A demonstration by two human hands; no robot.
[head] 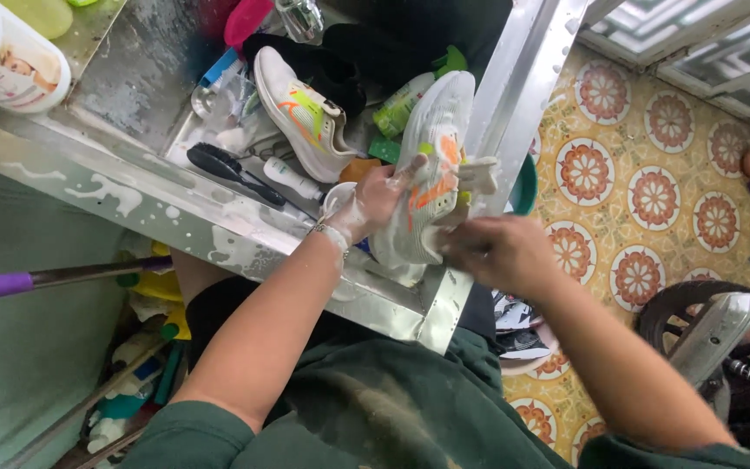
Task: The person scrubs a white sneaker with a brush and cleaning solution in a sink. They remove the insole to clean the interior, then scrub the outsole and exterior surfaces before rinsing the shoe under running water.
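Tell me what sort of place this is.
Probably a home wash area: a metal sink flecked with suds, a patterned tile floor, and both hands, left hand and right hand, holding a soapy white sneaker.

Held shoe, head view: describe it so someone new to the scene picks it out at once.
Start at the metal sink that runs across the upper half of the picture. At its near right corner, the soapy left hand and the right hand hold one shoe up over the rim. It is white with orange and green marks; its twin, the other shoe, lies untouched in the basin.
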